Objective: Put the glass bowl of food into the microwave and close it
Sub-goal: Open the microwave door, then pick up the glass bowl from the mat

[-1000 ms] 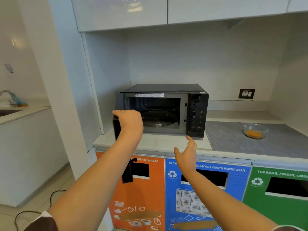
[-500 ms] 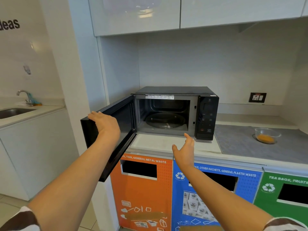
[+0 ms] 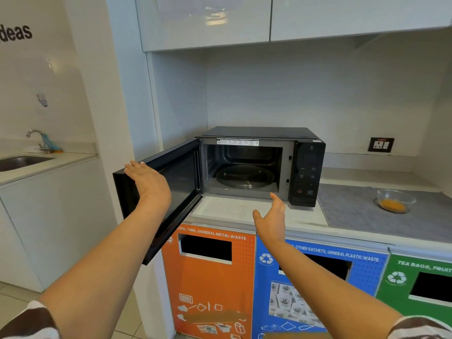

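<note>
Microwave (image 3: 259, 165) door (image 3: 171, 189) swung wide, cavity and turntable (image 3: 244, 177) exposed for loading. Left hand (image 3: 146, 182) flat on door's top edge, fingers extended, gripping nothing. Right hand (image 3: 271, 218) open, empty, over counter (image 3: 232, 209). Glass bowl of food (image 3: 395, 200) well right on grey mat (image 3: 362, 211), untouched.

The orange bin front (image 3: 208, 277) reads "…IPS, TINS, GENERAL METAL WASTE". The blue bin front (image 3: 318, 289) reads "…OTHER SACHETS, GENERAL PLASTIC WASTE" beside a white recycling sign. The green bin front (image 3: 420, 272) reads "TEA BAGS, FRUIT…". The white wall at far left (image 3: 17, 69) shows "…deas".
</note>
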